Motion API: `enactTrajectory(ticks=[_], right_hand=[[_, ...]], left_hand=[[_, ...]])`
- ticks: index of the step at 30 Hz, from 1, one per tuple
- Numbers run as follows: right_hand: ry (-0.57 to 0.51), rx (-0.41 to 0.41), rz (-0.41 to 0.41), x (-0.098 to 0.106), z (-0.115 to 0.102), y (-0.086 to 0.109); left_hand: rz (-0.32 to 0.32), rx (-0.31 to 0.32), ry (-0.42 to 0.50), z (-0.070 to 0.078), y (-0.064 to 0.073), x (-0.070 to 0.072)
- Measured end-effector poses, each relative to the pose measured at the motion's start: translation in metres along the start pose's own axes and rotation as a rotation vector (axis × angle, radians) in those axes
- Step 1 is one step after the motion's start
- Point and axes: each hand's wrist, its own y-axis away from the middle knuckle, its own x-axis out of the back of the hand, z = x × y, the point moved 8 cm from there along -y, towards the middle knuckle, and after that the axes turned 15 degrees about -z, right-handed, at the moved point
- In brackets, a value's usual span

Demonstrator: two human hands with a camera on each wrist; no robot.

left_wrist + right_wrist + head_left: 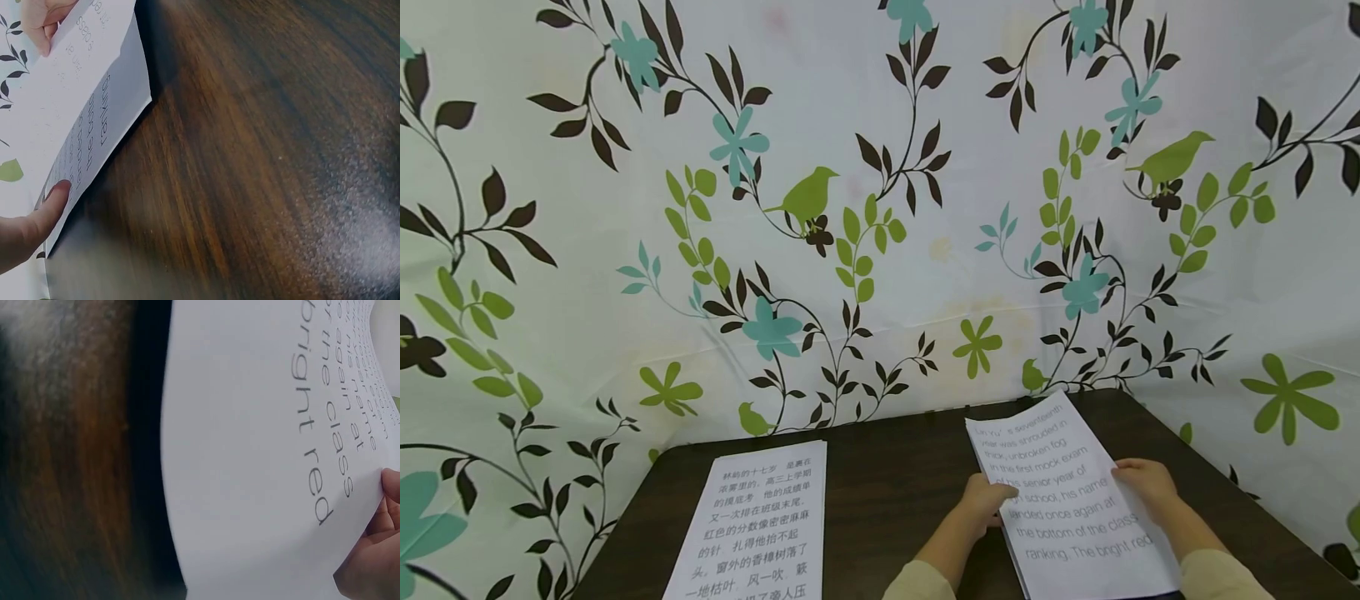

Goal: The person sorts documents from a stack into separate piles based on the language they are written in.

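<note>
Both hands hold a stack of white sheets printed in large English text (1060, 508), tilted over the dark table. My left hand (988, 504) grips the left edge, its thumb lying on the printed face and its fingers mostly hidden underneath. At the opposite edge, my right hand (1148, 483) pinches the sheets between thumb and fingers. The left wrist view shows the left thumb (47, 215) on the paper near a lower sheet that peeks out. In the right wrist view the sheets bow a little beside the right hand (375, 556).
A second stack of sheets, printed in Chinese (756, 525), lies on the left part of the dark wood-grain table (880, 492). Behind the table hangs a white cloth (910, 275) patterned with leaves, flowers and birds.
</note>
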Motion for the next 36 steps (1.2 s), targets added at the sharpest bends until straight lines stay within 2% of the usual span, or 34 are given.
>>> enactTrajectory(ticks=[10,14,20,27,29,33,36], right_hand=[[0.006,-0.092,0.079,-0.001,0.017,-0.005],[0.014,-0.118,0.105,-0.001,0.023,-0.006],[0.004,-0.089,0.059,-0.003,0.020,-0.007],[-0.025,-0.053,-0.007,0.000,0.015,-0.007],[-0.036,-0.053,-0.032,0.001,0.020,-0.011],[-0.016,-0.074,-0.001,0.009,0.043,-0.023],[-0.002,-0.058,0.019,0.018,0.054,-0.028]], left_hand=[[0.008,-0.007,0.034,-0.003,0.000,0.001],[0.015,0.002,-0.003,-0.004,0.002,0.003],[0.064,0.026,-0.085,-0.007,0.006,0.013],[0.066,0.014,-0.084,-0.007,0.005,0.020],[0.067,0.016,-0.087,-0.007,0.004,0.021],[0.062,0.021,-0.082,-0.007,0.006,0.024],[0.056,0.023,-0.072,-0.007,0.008,0.028]])
